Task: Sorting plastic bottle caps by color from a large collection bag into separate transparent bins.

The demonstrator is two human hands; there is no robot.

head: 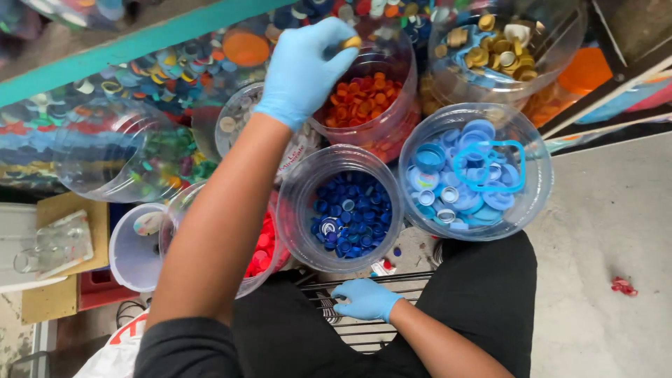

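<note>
My left hand (304,66), in a light blue glove, is stretched out over the clear jars and pinches a small gold bottle cap (351,42) between its fingertips. The cap hangs above the jar of orange caps (364,98), to the left of the jar of gold caps (500,49). My right hand (365,299), also gloved, rests low on a wire rack (350,329) between my knees, fingers spread and holding nothing. Just beyond it stands the jar of dark blue caps (346,210).
Around these stand a jar of light blue caps (476,175), a jar of red caps (262,245) partly under my arm, a jar of white caps (234,122), a tipped jar of green caps (140,161) and a white bucket (136,245). Mixed loose caps (175,70) lie behind.
</note>
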